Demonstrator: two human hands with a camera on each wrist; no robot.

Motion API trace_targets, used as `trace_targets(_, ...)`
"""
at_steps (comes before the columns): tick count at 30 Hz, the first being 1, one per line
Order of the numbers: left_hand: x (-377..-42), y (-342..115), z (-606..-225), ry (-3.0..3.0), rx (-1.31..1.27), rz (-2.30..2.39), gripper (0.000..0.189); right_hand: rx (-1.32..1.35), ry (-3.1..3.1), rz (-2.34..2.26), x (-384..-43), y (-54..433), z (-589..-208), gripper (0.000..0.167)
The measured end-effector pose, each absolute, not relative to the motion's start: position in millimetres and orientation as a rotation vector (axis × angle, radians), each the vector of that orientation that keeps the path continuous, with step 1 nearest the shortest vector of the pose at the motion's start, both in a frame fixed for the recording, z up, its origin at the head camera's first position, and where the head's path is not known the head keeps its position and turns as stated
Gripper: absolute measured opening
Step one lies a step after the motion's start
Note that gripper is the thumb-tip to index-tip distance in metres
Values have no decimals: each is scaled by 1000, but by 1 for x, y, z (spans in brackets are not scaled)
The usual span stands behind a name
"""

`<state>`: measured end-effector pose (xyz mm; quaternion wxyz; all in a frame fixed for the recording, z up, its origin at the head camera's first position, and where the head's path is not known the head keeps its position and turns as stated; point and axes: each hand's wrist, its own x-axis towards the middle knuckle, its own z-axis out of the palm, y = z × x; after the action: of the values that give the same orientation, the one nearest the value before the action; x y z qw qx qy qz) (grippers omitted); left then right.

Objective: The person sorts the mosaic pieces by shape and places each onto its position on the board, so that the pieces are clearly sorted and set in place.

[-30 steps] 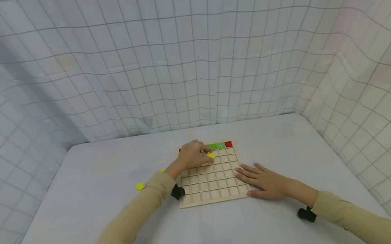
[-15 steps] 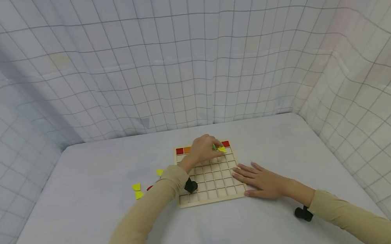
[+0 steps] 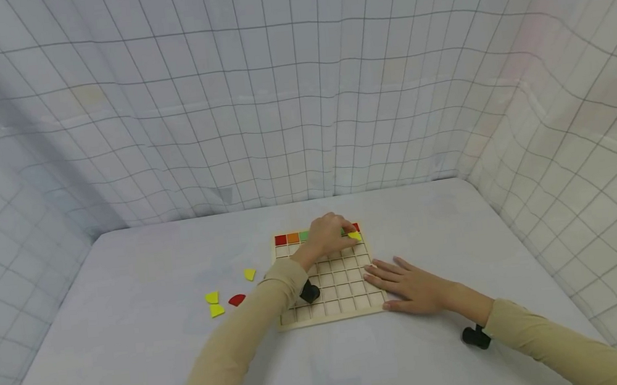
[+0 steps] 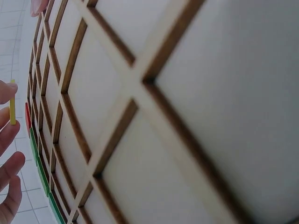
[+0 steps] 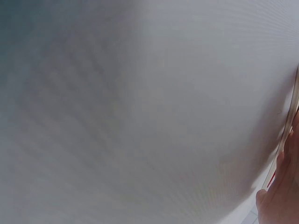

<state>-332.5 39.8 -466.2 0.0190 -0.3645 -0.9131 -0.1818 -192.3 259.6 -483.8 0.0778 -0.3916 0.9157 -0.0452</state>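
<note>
With thumb and fingertips, my left hand (image 3: 328, 234) pinches a flat yellow piece (image 3: 355, 236) over the top right of a wooden grid board (image 3: 336, 320). Seen edge-on in the left wrist view, the yellow piece (image 4: 13, 103) stands close to the board's far rim. Red, orange and green squares line the board's back row, partly hidden by the left hand; a red square (image 3: 281, 240) sits at its left end. My right hand (image 3: 412, 286) lies with spread, straight fingers, its fingertips on the board's right edge.
Left of the board lie several loose yellow pieces, one of them (image 3: 250, 274) nearer the board, and a red piece (image 3: 237, 300) beside my left sleeve. The board lies on a white-covered table (image 3: 144, 282). A gridded white curtain (image 3: 280, 127) surrounds it at the back and sides.
My left hand has carried the yellow piece rightward along the board's back to its right corner. The loose pieces on the left have come into fuller view. My right hand stays on the board's edge.
</note>
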Motion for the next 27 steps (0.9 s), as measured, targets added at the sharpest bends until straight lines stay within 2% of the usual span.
trace_targets(8, -332, 43, -471, -2835, -1062, -497, 28, -1206, 2745, -120, -194, 259, -487, 66)
trace_targets(27, -333, 50, -477, -2847, -1126, -391, 26, -1210, 2754, -92, -194, 260, -486, 66)
